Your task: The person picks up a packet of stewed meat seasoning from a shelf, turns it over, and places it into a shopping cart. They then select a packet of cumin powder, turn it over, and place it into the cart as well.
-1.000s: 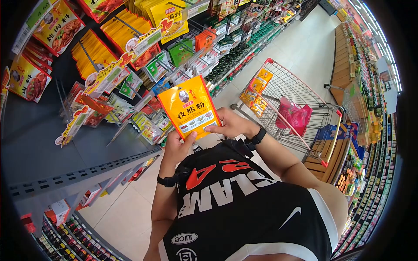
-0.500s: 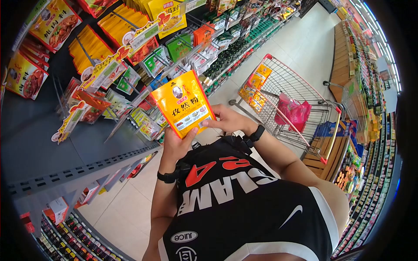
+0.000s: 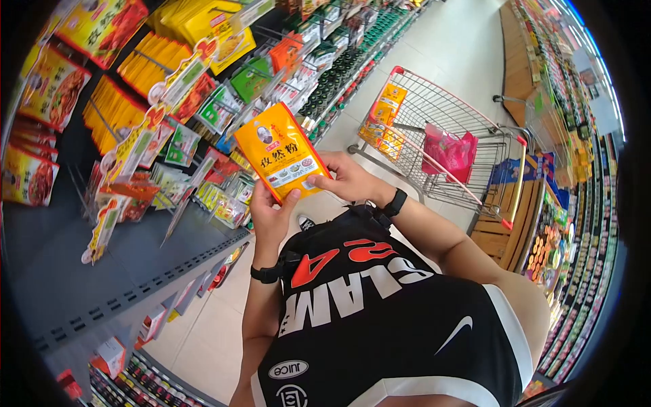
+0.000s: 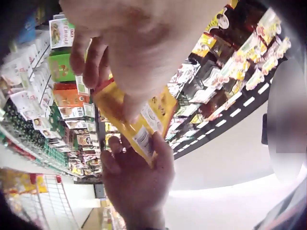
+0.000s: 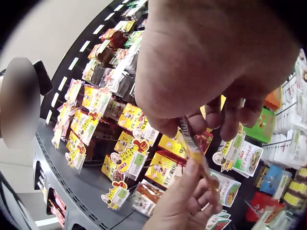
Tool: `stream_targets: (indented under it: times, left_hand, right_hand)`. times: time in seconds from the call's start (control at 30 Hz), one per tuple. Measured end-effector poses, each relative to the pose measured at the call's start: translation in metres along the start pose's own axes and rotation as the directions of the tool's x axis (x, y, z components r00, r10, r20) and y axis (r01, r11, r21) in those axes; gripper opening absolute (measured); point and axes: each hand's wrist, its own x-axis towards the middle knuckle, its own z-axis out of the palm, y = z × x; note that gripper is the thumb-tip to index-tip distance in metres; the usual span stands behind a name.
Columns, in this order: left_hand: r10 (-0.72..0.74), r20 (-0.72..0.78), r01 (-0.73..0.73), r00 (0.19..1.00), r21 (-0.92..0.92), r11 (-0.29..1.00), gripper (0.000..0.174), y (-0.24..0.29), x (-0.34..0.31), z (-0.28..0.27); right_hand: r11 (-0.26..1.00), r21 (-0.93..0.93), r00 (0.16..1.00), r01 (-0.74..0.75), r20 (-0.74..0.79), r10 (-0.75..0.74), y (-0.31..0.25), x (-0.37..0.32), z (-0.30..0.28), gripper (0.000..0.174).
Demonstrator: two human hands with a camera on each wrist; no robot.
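Both hands hold a yellow, red-edged packet of cumin powder (image 3: pixel 278 146) in front of the chest, its printed front facing up toward the head camera. At the packet's lower left corner, the left hand (image 3: pixel 272 216) pinches the edge with its thumb on the front. The right hand (image 3: pixel 354 178) grips the lower right edge, thumb lying over the printed strip. In the left wrist view the packet (image 4: pixel 139 120) spans the gap between the hands. Seen from the right wrist, the packet (image 5: pixel 194 148) is nearly edge-on.
A dark shelf (image 3: pixel 129 264) with hanging seasoning packets (image 3: pixel 112 112) fills the left side. A shopping cart (image 3: pixel 461 102) stands ahead to the right, holding yellow packets (image 3: pixel 386 122) and a pink bag (image 3: pixel 449 152). Farther right, more stocked shelves (image 3: pixel 590 271) line the aisle.
The packet has shifted a little up and left in the head view and tilted more, still in both hands. The cart has slid left in view, while shelf packets have shifted as the view turned.
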Motion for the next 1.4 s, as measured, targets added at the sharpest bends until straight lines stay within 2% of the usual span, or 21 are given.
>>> stream_targets:
  times: [0.03,0.13,0.17,0.2,0.27,0.3,0.4,0.43,0.53,0.57,0.67,0.7,0.8,0.83,0.87,1.1,1.2,1.23,1.3,1.33,1.4]
  left_hand:
    - [0.002,-0.03,-0.003,1.0,-0.029,1.0,0.056,-0.001,0.006,0.005]
    - [0.125,-0.028,-0.104,0.992,0.392,0.914,0.068,0.013,0.015,0.021]
    - [0.086,-0.025,-0.07,0.996,0.381,0.922,0.068,0.013,0.018,0.03]
    - [0.216,0.1,-0.238,0.971,0.399,0.886,0.067,0.006,0.025,0.034]
    - [0.438,0.35,-0.553,0.828,0.374,0.744,0.067,-0.015,0.04,0.041]
    - [0.253,0.36,-0.289,0.898,0.048,0.956,0.062,0.002,0.038,0.053]
    - [0.299,0.501,-0.283,0.812,-0.11,0.953,0.063,0.009,0.048,0.063]
    - [0.251,0.473,-0.207,0.844,-0.143,0.968,0.051,0.013,0.047,0.073]
    - [0.117,0.441,-0.129,0.89,-0.001,0.992,0.043,0.004,0.054,0.091]
    - [-0.004,0.402,0.006,0.916,-0.006,1.0,0.034,0.002,0.056,0.094]
    - [-0.04,0.398,0.112,0.916,-0.159,0.981,0.031,0.017,0.068,0.113]
    - [-0.072,0.394,0.168,0.916,-0.214,0.962,0.031,0.022,0.07,0.119]
    - [-0.16,0.32,0.239,0.934,-0.224,0.945,0.031,0.017,0.078,0.134]
    - [-0.133,0.268,0.156,0.954,-0.067,0.985,0.032,0.007,0.084,0.137]
    - [-0.021,0.221,0.032,0.975,-0.043,0.999,0.031,-0.001,0.091,0.145]
    - [-0.191,0.151,0.203,0.97,-0.071,0.977,0.04,-0.013,0.115,0.179]
    - [-0.137,0.095,0.143,0.986,-0.059,0.988,0.039,-0.009,0.126,0.199]
    - [-0.109,0.08,0.106,0.991,0.045,0.993,0.033,-0.006,0.129,0.205]
    - [-0.029,0.131,0.026,0.991,0.026,0.999,0.03,-0.005,0.137,0.217]
    - [0.011,0.158,-0.013,0.987,0.01,1.0,0.029,-0.003,0.142,0.228]
    - [0.024,0.268,-0.035,0.963,0.038,0.999,0.045,-0.002,0.149,0.252]
  right_hand:
    - [0.998,-0.036,0.998,0.056,-0.038,-0.057,-0.002,-0.001,-0.003,0.022]
    - [0.973,-0.213,0.996,0.09,0.004,-0.091,-0.022,-0.01,-0.022,0.016]
    - [0.985,-0.155,0.997,0.071,0.003,-0.071,-0.021,-0.015,-0.024,0.027]
    - [0.979,-0.156,0.992,0.127,-0.003,-0.129,-0.019,-0.018,-0.026,0.028]
    - [0.957,-0.16,0.969,0.242,-0.017,-0.247,-0.016,-0.022,-0.036,0.031]
    - [0.965,-0.092,0.969,0.247,0.038,-0.244,-0.023,-0.026,-0.047,0.034]
    - [0.961,0.243,0.986,0.134,0.066,-0.154,-0.013,-0.037,-0.071,0.035]
    - [0.978,0.113,0.983,0.173,0.045,-0.179,-0.002,-0.037,-0.075,0.032]
    - [0.954,-0.216,0.975,0.206,-0.031,-0.218,0.012,-0.03,-0.092,0.019]
    - [0.956,-0.184,0.959,0.23,-0.125,-0.255,0.018,-0.026,-0.096,0.019]
    - [0.991,0.122,0.958,-0.051,-0.274,0.083,0.027,-0.02,-0.116,0.031]
    - [0.987,0.16,0.949,0.006,-0.311,0.045,0.022,-0.018,-0.121,0.038]
    - [0.94,0.338,0.941,0.045,-0.331,0.074,0.033,-0.022,-0.135,0.035]
    - [0.853,0.506,0.937,0.126,-0.343,0.066,0.031,-0.023,-0.137,0.031]
    - [0.871,0.48,0.947,0.107,-0.317,0.058,0.032,-0.025,-0.142,0.03]
    - [0.928,0.37,0.974,0.034,-0.22,0.052,0.048,-0.033,-0.174,0.021]
    - [0.925,0.376,0.931,0.063,-0.355,0.081,0.054,-0.032,-0.194,0.025]
    - [0.934,0.353,0.904,0.063,-0.416,0.096,0.056,-0.031,-0.201,0.03]
    - [0.952,0.302,0.834,0.054,-0.538,0.123,0.062,-0.031,-0.219,0.039]
    - [0.989,0.144,0.839,0.021,-0.541,0.061,0.07,-0.034,-0.231,0.04]
    - [0.983,-0.176,0.859,-0.047,-0.509,-0.049,0.089,-0.039,-0.253,0.043]
